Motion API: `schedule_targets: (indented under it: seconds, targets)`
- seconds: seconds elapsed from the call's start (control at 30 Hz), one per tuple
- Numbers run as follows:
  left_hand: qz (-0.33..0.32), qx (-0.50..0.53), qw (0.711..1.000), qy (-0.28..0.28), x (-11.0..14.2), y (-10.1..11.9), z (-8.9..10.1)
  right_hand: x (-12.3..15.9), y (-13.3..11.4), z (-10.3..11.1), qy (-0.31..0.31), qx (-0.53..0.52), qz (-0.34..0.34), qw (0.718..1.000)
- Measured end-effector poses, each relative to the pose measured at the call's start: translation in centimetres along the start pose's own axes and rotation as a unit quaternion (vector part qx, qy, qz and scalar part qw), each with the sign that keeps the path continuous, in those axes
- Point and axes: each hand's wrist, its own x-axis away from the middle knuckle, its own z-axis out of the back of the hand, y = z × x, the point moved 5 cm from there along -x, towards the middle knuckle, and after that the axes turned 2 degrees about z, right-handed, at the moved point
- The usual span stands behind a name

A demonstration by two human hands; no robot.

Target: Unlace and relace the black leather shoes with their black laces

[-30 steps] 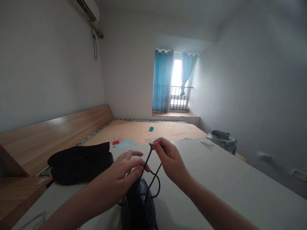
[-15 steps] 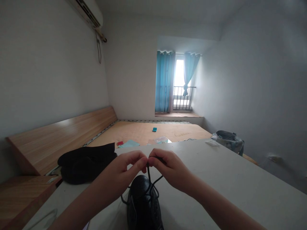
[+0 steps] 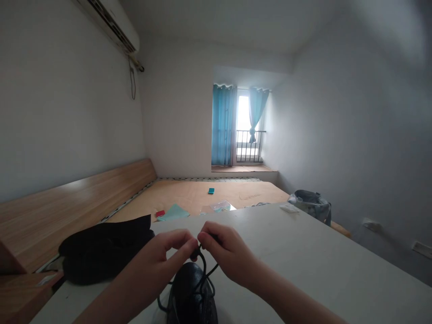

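A black leather shoe stands on the white table right in front of me, toe pointing away. Its black lace rises from the eyelets to my fingertips. My left hand pinches one part of the lace between thumb and forefinger. My right hand pinches the lace too, its fingertips almost touching those of the left, just above the toe of the shoe.
A black bag or cloth bundle lies on the table's left. Beyond the table is a bare wooden bed platform with small cards and papers. A grey bag sits by the right wall. A curtained window is at the back.
My hands came together from apart, both now pinching the lace close above the shoe. They have sunk a little lower, and the lace loop has shortened.
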Motion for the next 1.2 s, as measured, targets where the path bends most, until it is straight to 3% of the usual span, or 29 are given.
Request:
schedule_targets:
  seconds: [0.1, 0.17, 0.27, 0.37, 0.5, 0.57, 0.73, 0.87, 1.03, 1.2]
  targets:
    - [0.01, -0.061, 0.998, 0.021, 0.2, 0.4, 0.1, 0.0, 0.1, 0.7, 0.054, 0.016, 0.002, 0.998]
    - [0.008, -0.047, 0.999, 0.027, 0.2, 0.7, 0.1, 0.0, 0.1, 1.0, 0.073, 0.032, 0.007, 0.997]
    - [0.005, -0.012, 1.0, 0.015, 0.0, 0.7, -0.2, 0.2, -0.3, 1.0, 0.074, 0.07, 0.032, 0.994]
    - [0.009, -0.048, 0.999, 0.002, -0.1, 0.7, -0.5, 0.3, -0.6, 0.8, 0.071, 0.072, 0.051, 0.994]
    - [0.013, -0.061, 0.997, 0.044, 0.3, 0.7, -0.4, 0.2, -0.4, 1.1, 0.099, 0.029, 0.035, 0.994]
    - [-0.001, -0.024, 0.998, 0.057, 0.4, 1.0, -0.3, 0.1, -0.3, 1.1, 0.089, 0.002, 0.023, 0.996]
    - [-0.012, -0.005, 1.0, 0.014, 0.2, 1.5, -0.6, 0.3, -0.4, 0.4, 0.046, -0.011, 0.02, 0.999]
    - [-0.002, 0.014, 0.998, 0.068, 0.1, 1.3, 0.0, 0.3, 0.0, 0.2, 0.062, -0.042, -0.007, 0.997]
    - [0.032, 0.127, 0.98, 0.151, 0.3, 0.4, 0.8, 0.5, 0.1, -0.2, 0.075, -0.185, -0.076, 0.977]
    - [0.006, 0.075, 0.98, 0.185, 0.5, 0.8, 1.0, 0.9, -0.3, -1.3, 0.024, -0.269, -0.116, 0.956]
